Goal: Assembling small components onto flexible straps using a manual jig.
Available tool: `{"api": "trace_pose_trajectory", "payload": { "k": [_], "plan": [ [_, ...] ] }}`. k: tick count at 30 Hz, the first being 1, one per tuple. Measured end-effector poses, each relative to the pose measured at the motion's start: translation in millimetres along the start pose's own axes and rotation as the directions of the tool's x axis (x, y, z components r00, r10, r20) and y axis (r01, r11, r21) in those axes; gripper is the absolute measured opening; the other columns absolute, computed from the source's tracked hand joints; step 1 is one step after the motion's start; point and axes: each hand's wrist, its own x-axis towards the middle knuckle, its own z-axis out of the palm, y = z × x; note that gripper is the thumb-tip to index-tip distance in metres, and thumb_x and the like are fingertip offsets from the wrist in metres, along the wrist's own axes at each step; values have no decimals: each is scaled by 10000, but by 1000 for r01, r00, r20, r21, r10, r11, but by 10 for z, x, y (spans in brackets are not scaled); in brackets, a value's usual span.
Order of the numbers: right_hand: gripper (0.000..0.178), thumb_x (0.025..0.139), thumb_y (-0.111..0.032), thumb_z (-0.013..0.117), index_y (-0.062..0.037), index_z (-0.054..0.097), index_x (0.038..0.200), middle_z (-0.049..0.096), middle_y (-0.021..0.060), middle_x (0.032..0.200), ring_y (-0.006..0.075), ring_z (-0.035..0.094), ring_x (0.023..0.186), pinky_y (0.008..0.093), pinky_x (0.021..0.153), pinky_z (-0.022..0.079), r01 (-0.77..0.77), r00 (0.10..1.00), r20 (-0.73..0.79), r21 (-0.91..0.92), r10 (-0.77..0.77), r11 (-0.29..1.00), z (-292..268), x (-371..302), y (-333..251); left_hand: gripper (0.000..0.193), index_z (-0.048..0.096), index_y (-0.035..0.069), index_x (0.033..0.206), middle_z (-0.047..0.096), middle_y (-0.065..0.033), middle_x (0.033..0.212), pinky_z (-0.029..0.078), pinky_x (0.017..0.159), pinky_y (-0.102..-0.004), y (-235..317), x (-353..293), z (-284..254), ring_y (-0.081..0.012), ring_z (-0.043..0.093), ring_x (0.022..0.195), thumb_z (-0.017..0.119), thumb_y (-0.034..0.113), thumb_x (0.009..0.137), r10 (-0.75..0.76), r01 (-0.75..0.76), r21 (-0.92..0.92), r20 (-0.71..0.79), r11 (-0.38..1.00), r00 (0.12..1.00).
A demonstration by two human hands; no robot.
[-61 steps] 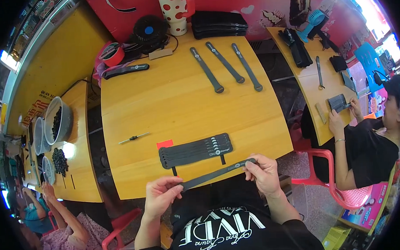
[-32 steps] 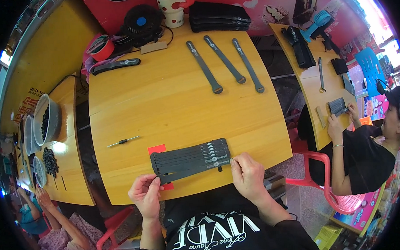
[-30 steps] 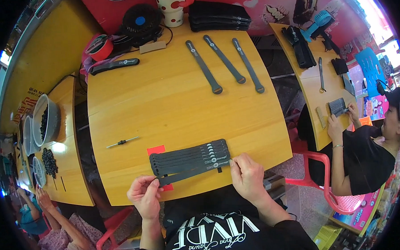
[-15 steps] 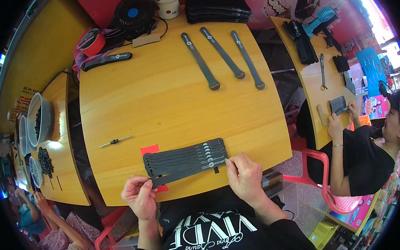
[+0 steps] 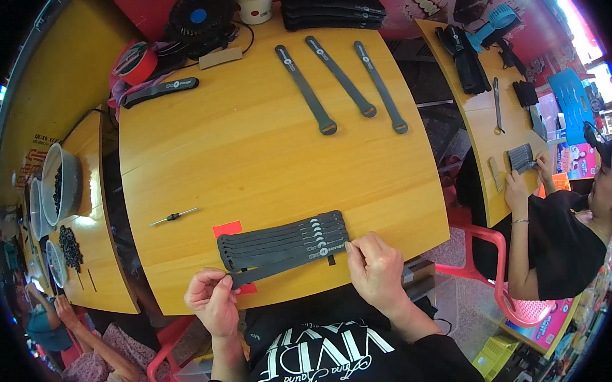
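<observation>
Strap (image 5: 288, 261), clamped at one end by left hand (image 5: 214, 297) and at the other by right hand (image 5: 376, 266), strung between the two, apparently to keep it straight along the near edge of stack (image 5: 267, 240). Red strip (image 5: 227, 229) past left hand, partly under stack, perhaps as a placement guide. Tool (image 5: 174, 216) farther beyond left hand, likely out of the way; loose straps (image 5: 340, 75) well beyond right hand, spaced apart.

We hold a flat grey strap (image 5: 275, 265) aslant along the near edge of overlapping straps (image 5: 274, 240), left end angled away.
</observation>
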Motion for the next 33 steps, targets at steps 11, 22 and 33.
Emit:
{"api": "trace_pose_trajectory", "payload": {
  "k": [11, 22, 33],
  "plan": [
    [121, 840, -35, 680, -36, 575, 781, 583, 128, 725, 341, 591, 579, 419, 491, 439, -4, 1000, 25, -30, 4, 1000, -4, -28, 16, 124, 606, -21, 902, 613, -64, 790, 482, 503, -212, -27, -10, -53, -105, 576, 570, 572, -124, 844, 5, -6, 21, 25, 1000, 1000],
    [118, 839, -36, 677, -32, 575, 779, 588, 128, 738, 340, 595, 580, 418, 493, 445, -1, 1000, 19, -48, 2, 999, 4, -19, 2, 121, 607, -19, 903, 612, -65, 800, 482, 505, -210, -62, -6, -54, -104, 568, 566, 580, -123, 847, 27, -28, 26, 19, 999, 999],
    [128, 835, -46, 680, -38, 566, 777, 584, 128, 729, 344, 591, 575, 425, 490, 442, -15, 999, 37, -60, 17, 998, 2, -10, 4, 133, 606, -19, 905, 609, -65, 802, 484, 510, -206, -33, -7, -38, -94, 558, 559, 569, -132, 845, 18, -19, 34, 27, 999, 999]
  ]
}}
